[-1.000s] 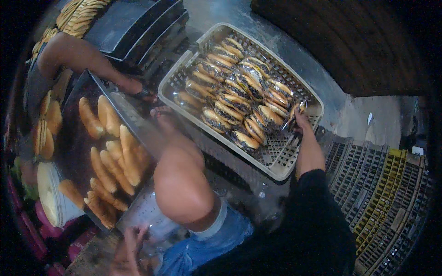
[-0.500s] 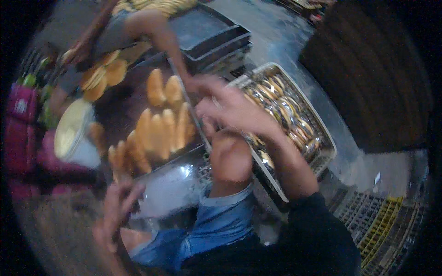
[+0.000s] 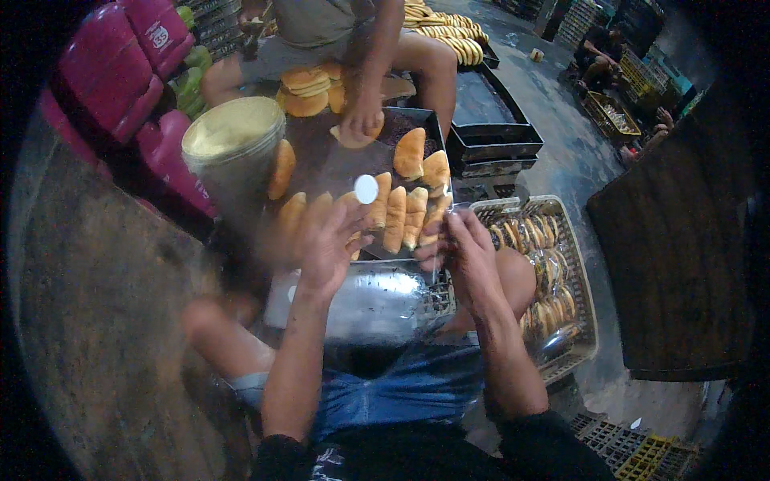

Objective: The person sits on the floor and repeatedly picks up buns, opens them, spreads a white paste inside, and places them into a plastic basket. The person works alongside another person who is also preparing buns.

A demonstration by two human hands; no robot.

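Note:
Long golden bread rolls (image 3: 395, 220) stand in a row on a dark tray (image 3: 321, 160) in front of me. My left hand (image 3: 327, 250), slightly smeared by motion, is at the near edge of the row with fingers stretched and apart. Just above its fingertips shows a white oval spot (image 3: 365, 189); I cannot tell what it is. My right hand (image 3: 469, 252) is by the tray's near right corner, its thumb and fingers pressed together beside the last rolls. Whatever it pinches, perhaps clear film, is too faint to make out.
Across the tray a person's hand (image 3: 365, 120) touches a flat bread. A tub of pale cream (image 3: 233, 136) stands left, near pink bags (image 3: 172, 152). A crate (image 3: 589, 321) holds wrapped breads at right. Black trays (image 3: 497, 144) are stacked behind; a dark brown panel (image 3: 674, 272) is far right.
My right hand has come back from over the crate side to the tray corner. My left hand has risen from the lower left to the rolls. The view has shifted; the co-worker's hand is now over the tray.

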